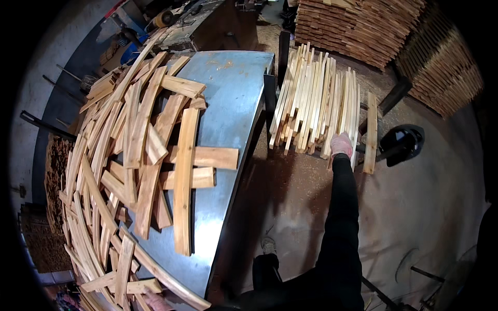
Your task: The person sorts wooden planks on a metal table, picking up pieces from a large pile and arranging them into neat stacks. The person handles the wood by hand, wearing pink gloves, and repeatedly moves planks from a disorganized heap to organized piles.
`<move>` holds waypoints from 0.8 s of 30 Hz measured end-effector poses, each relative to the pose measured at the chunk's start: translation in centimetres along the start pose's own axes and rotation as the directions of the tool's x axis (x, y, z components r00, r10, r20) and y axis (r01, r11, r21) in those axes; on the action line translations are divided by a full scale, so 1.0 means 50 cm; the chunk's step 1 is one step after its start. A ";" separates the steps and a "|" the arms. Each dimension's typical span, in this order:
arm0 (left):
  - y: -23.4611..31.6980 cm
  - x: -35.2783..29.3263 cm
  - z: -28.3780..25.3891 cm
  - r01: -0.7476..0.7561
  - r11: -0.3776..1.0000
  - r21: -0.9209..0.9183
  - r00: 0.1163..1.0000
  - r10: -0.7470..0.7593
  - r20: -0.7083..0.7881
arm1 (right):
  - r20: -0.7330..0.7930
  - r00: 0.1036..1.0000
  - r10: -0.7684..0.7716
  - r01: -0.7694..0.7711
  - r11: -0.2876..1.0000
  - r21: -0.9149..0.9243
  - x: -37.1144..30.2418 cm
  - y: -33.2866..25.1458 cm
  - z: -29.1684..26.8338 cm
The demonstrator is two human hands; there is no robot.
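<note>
My right hand (341,145), in a pink glove, reaches out to the near end of a stack of pale wooden slats (316,98). Its fingers are closed around a slat at the stack's right side; the palm hides most of the grip. At the lower edge, my left hand (156,300), also gloved in pink, shows only in part and blurred. It is beside short wooden boards (137,286) at the near end of a heap on the metal table (228,98). Whether its fingers hold a board cannot be made out.
The loose heap of boards (104,155) covers the table's left side, some jutting over its edge. Dark upright posts (284,57) flank the slat stack. A single board (371,132) lies right of it, near a black rounded object (410,145). Tall wood stacks (358,26) stand behind.
</note>
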State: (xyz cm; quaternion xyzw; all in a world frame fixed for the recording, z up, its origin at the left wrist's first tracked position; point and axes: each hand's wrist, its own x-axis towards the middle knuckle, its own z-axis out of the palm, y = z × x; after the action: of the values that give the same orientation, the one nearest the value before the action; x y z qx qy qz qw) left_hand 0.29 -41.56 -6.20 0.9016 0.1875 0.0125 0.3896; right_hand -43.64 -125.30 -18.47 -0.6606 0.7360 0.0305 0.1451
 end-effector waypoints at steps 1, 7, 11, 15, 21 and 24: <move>-0.027 0.071 -0.018 0.180 0.973 -0.144 0.977 -0.160 0.144 | -0.051 0.999 0.002 -0.001 1.000 0.020 0.063 0.013 0.022; -0.028 0.117 -0.106 0.189 0.882 -0.431 0.831 0.090 0.549 | 0.026 0.986 -0.166 0.162 0.982 0.101 0.154 -0.050 0.077; 0.187 -0.069 0.041 0.156 0.860 -0.486 0.914 0.060 0.400 | -0.034 0.886 -0.462 0.446 0.870 -0.211 0.120 0.011 0.059; -0.021 -0.016 -0.165 0.114 0.920 -0.376 0.991 -0.130 -0.017 | -0.523 0.696 -0.492 0.717 0.521 0.463 -0.126 -0.220 -0.052; 0.085 -0.241 -0.173 0.300 0.692 -0.656 0.954 -0.209 0.216 | -0.107 -0.371 -0.922 0.901 -0.386 0.201 -0.742 -0.654 -0.153; 0.059 -0.339 -0.245 0.250 0.924 -0.288 0.963 -0.267 -0.021 | 0.300 -0.594 -0.747 0.781 -0.625 -0.011 -0.862 -0.681 -0.116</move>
State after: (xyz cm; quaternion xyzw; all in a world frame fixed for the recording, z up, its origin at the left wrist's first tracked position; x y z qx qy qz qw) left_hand -16.58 -40.77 6.49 0.8031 0.3128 0.0148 0.5070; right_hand -7.56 -89.42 2.99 -0.9570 -0.2858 0.0265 0.0425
